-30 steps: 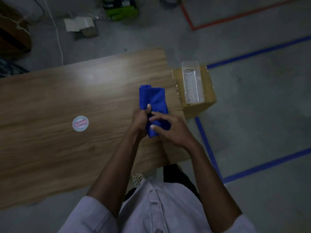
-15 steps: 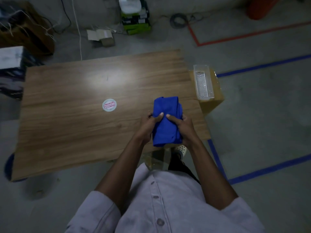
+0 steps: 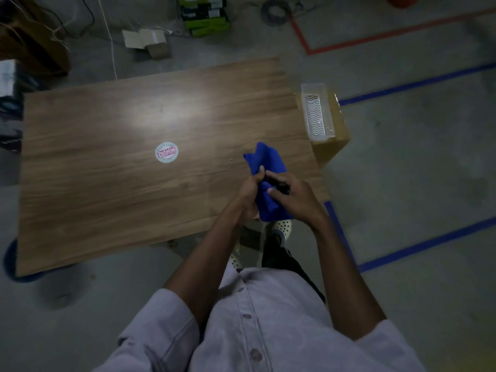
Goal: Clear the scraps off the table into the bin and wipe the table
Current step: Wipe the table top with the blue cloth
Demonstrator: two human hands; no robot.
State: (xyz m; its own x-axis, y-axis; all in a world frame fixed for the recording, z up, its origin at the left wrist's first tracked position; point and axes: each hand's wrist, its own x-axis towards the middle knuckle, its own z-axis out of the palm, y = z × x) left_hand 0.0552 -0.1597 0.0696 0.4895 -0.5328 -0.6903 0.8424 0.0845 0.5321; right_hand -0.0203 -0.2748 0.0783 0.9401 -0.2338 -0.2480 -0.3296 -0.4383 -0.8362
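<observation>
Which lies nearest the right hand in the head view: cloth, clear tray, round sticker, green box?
1. cloth, gripped in the right hand
2. clear tray, beside the table, right side
3. round sticker, mid-table, leftward
4. green box, far floor

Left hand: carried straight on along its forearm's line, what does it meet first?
The left hand grips the blue cloth, which lies first in that line. Beyond it is the right edge of the table, then probably the clear tray beside the table; the hand's height is unclear.

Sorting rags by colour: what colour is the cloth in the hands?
Solid blue cloth, head view.
</observation>
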